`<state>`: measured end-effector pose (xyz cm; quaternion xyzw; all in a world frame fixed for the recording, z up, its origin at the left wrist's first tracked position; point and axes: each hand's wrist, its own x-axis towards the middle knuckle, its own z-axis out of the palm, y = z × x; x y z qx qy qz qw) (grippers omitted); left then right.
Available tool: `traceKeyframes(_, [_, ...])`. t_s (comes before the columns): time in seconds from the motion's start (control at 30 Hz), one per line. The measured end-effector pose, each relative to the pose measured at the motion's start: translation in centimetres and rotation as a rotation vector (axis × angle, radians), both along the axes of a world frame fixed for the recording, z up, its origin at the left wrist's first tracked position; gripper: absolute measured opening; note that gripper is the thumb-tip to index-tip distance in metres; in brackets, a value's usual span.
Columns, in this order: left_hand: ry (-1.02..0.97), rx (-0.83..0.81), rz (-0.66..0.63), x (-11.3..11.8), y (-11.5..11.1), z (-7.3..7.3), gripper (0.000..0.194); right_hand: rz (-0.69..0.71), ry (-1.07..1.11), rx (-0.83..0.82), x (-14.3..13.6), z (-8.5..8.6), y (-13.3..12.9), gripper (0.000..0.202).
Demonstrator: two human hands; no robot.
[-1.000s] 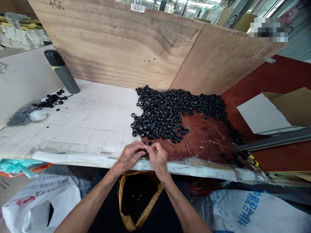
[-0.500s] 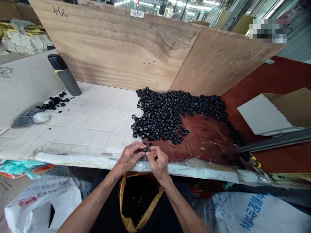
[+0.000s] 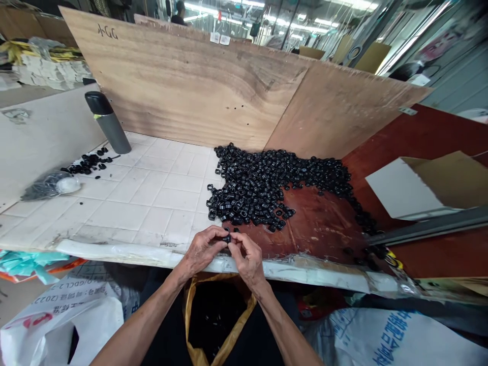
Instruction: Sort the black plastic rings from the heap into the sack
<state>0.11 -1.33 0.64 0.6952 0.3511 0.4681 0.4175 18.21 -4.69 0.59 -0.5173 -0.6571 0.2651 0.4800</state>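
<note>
Two bare hands meet at the front edge of a workbench, seen from above. The left hand [image 3: 203, 249] and the right hand [image 3: 248, 258] pinch one small black piece [image 3: 227, 238] between thumbs and fingertips, just above the bench edge. A loose black piece [image 3: 236, 230] lies just beyond the right fingertips.

Behind them a broad heap of black rings [image 3: 247, 190] spreads back to an upright wooden board [image 3: 183, 76], filling the space between. To the right, a metal bar [image 3: 438, 223] slants across the front of an open cardboard box [image 3: 400, 190]. On the far left stand a grey bottle [image 3: 114, 133] with a black cap, a few scattered black bits [image 3: 89, 163] and a knotted clear plastic bag [image 3: 41, 187] with dark contents. Below the hands, between the forearms, a yellow-rimmed bag [image 3: 189, 325] gapes open; its inside is dark. Printed white sacks sit at either side, one at left [image 3: 95, 310], one at right [image 3: 404, 338].

The rings look glossy, short and hollow. The bench is pale, tile-patterned [image 3: 145, 193] on the left, and scuffed dark red [image 3: 324, 223] on the right. Its front edge is wrapped in wrinkled plastic. The board shows wavy grain and small dark holes.
</note>
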Motion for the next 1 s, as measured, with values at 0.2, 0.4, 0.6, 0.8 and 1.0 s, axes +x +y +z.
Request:
traceKeyframes(0.2, [0.122, 0.08, 0.006, -0.1, -3.3, -0.4, 0.02, -0.007, 0.2, -0.292, -1.4, 0.1, -3.0, 0.02])
traceKeyframes(0.4, [0.336, 0.171, -0.074, -0.7, -5.5, 1.1, 0.015, -0.007, 0.168, -0.547, 0.4, 0.9, -4.4, 0.028])
traceKeyframes(0.6, [0.504, 0.058, 0.253, 1.8, -1.8, 1.7, 0.022, -0.62, -0.419, -0.147, 9.9, -0.2, 0.9, 0.062])
traceKeyframes(0.8, [0.688, 0.167, 0.365, 5.9, 0.8, 0.0, 0.027, -0.409, -0.575, -0.023, 10.0, -2.7, 4.4, 0.05])
traceKeyframes(1.0, [0.514, 0.151, 0.33, 4.3, 2.0, -1.5, 0.017, -0.195, -0.487, 0.045, 5.6, -2.0, 4.6, 0.046])
